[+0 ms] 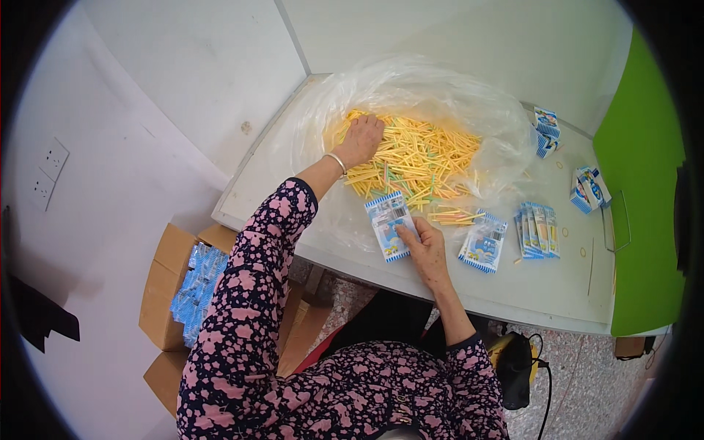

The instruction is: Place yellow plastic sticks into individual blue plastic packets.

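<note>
A heap of thin yellow sticks, with a few green and pink ones among them, lies on a spread clear plastic bag. My left hand rests on the heap's left side, fingers curled down into the sticks; the fingertips are hidden. In front of the heap, my right hand pinches a flat blue-and-white packet between thumb and fingers, tilted over the table. To its right lie another blue-and-white packet and an overlapping row of packets. A small bunch of sticks lies just above the single packet.
Small blue-and-white boxes and more packs sit at the table's right, near rubber bands and a green panel. Below left, a cardboard carton holds many blue packets. White walls border the table.
</note>
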Available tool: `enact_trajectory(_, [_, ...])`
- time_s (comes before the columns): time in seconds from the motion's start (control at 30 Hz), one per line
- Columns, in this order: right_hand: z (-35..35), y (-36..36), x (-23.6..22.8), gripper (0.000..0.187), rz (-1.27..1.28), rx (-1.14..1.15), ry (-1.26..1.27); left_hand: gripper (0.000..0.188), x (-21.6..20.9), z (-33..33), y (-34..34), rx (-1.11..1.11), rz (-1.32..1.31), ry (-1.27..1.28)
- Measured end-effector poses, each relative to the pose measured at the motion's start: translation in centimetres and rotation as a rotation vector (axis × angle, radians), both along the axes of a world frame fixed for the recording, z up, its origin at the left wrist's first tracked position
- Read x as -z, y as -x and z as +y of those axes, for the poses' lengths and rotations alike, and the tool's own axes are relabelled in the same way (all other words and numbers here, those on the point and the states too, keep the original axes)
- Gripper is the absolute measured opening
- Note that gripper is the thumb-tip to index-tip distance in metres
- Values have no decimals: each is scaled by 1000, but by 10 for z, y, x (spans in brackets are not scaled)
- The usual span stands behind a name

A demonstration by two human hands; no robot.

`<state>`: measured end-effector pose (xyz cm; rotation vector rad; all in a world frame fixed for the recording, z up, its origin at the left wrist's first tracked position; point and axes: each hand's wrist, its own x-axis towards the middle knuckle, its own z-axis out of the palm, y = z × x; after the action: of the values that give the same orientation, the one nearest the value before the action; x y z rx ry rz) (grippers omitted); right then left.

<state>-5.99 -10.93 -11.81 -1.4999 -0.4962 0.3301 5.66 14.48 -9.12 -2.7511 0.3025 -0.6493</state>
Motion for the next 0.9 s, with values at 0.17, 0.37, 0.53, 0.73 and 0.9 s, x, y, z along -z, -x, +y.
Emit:
enact_trajectory(0.17, [-7, -11, 5, 17, 33, -51, 46, 17, -6, 1, 12, -7, -38, 215])
enact_trajectory(0.37, [-15, -19, -14, 15, 214, 7, -239, 21, -28, 7, 22, -11, 98, 925])
enact_trajectory(0.53, [-20, -31, -14, 19, 337, 51, -281, 18, -40, -33, 43, 97, 274, 1783])
enact_trajectory(0.73, [11, -57, -16, 25, 627, 209, -870, 16, -50, -74, 48, 122, 444, 2277])
enact_trajectory(0.9, [35, -73, -24, 27, 748, 106, -1187, 11, -30, -128, 60, 264, 312, 2413])
